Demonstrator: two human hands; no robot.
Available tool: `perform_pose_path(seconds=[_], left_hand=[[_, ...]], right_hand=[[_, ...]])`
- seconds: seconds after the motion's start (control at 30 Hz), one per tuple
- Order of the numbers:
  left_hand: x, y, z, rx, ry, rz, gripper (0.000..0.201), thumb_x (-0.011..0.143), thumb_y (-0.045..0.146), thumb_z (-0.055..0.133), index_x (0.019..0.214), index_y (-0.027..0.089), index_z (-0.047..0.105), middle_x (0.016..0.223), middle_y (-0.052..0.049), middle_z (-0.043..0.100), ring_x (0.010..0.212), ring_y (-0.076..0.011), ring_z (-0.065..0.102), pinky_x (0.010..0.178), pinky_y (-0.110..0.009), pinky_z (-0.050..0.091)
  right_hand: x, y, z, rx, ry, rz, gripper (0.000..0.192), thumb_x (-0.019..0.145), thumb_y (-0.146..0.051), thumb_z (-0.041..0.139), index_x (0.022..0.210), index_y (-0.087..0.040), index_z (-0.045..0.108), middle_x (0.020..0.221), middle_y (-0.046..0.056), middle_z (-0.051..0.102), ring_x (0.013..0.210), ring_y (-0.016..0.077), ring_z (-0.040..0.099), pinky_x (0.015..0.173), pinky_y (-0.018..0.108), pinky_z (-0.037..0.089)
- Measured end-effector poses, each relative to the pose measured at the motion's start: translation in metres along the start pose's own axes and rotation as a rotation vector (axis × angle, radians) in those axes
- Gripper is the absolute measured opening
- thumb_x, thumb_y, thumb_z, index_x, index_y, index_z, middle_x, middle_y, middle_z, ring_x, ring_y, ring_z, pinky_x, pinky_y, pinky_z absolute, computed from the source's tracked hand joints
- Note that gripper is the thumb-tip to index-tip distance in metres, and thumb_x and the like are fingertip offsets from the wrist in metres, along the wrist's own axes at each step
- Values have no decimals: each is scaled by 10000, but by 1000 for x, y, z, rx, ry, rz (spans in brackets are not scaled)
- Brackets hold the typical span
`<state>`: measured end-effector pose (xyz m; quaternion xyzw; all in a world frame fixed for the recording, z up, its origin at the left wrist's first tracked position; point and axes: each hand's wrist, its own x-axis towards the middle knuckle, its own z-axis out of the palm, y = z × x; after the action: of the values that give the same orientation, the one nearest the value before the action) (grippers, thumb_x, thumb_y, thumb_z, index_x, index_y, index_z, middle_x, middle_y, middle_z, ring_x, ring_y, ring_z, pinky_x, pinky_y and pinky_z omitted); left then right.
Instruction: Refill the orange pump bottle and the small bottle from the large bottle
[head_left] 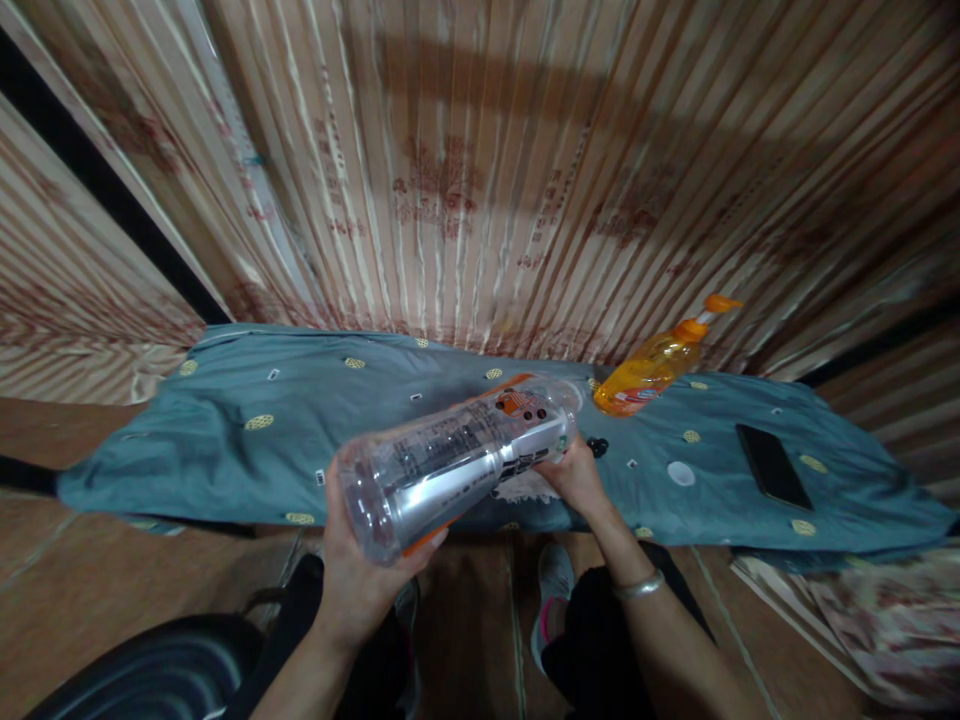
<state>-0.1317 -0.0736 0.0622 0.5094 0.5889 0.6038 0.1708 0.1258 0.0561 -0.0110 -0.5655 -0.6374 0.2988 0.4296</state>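
A large clear plastic bottle [457,460] with a silver and orange label is held tilted above the cloth, its neck pointing up and right. My left hand [360,570] is wrapped round its base end. Near the neck end, my right hand [574,478] grips the lower side of the same bottle, fingers partly hidden behind it. Beyond the neck stands a pump bottle [649,372] of orange liquid. Under the bottle, a whitish, frayed-looking patch [529,488] shows on the cloth. A small dark object [598,447] lies just beside my right hand.
A blue-green patterned cloth [225,465] covers the narrow table. A white disc [681,473] and a black phone [774,467] lie towards the right. Behind rises a pleated curtain [450,180]. A black ribbed round seat [150,665] is at lower left.
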Motion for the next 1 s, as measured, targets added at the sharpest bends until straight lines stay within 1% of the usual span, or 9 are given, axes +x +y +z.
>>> perform_pose_path(seconds=[0.1,0.17,0.33,0.43,0.53,0.67,0.83,0.93,1.0], left_hand=[[-1,-2,0,-19,-7,-15,892,608,530,909,1384,301,533,1161,-78,712,1019,-341,750,843,-511,635],[-1,-4,0,-6,17,8,913,592,562,907,1384,297,538,1153,-78,714,1021,-341,748,844,-504,628],[-1,-8,-1,43,-1,56,937,589,559,910,1402,275,539,1159,-96,718,1015,-342,746,831,-496,618],[-2,-7,-1,28,30,42,933,594,576,898,1397,268,538,1159,-98,721,992,-338,754,821,-496,622],[-2,-5,0,-7,0,5,903,619,533,895,1398,267,524,1149,-90,719,987,-323,757,831,-488,628],[-1,-4,1,-27,-11,-20,931,571,543,916,1376,286,525,1177,-85,705,1042,-333,739,876,-512,624],[0,0,1,-12,11,-46,884,574,553,903,1329,271,542,1124,-55,708,1036,-291,744,872,-430,630],[0,1,1,-22,4,-41,915,550,573,910,1324,255,540,1082,-50,706,1012,-295,749,858,-432,631],[0,0,0,-17,9,-45,946,548,586,906,1349,254,527,1101,-57,708,1024,-306,746,867,-443,627]], right_hand=[[0,-1,0,11,-1,-5,586,638,-450,815,1123,-163,654,1087,186,805,950,358,774,876,510,628],[0,-1,0,10,3,-9,587,636,-442,820,1130,-168,659,1098,180,805,964,354,773,887,509,627],[0,0,0,-8,-5,4,612,639,-464,826,1139,-159,651,1104,189,801,976,371,773,883,526,627],[0,1,0,-12,-5,6,601,643,-468,826,1125,-158,647,1108,198,799,982,372,772,894,520,623],[0,2,1,-6,-9,6,598,643,-457,823,1128,-157,643,1088,195,803,963,366,775,885,518,625],[0,3,1,-10,-1,4,575,642,-451,818,1107,-156,652,1096,200,803,966,376,775,871,526,627],[1,1,0,5,-4,-16,541,639,-449,816,1071,-160,666,1124,202,796,1011,383,768,906,528,619],[0,-2,0,14,-11,-17,539,640,-437,806,1078,-157,662,1132,206,792,1012,383,768,905,522,618],[0,-4,0,8,-9,-4,555,632,-439,803,1085,-154,656,1120,210,793,1002,390,769,895,530,619]])
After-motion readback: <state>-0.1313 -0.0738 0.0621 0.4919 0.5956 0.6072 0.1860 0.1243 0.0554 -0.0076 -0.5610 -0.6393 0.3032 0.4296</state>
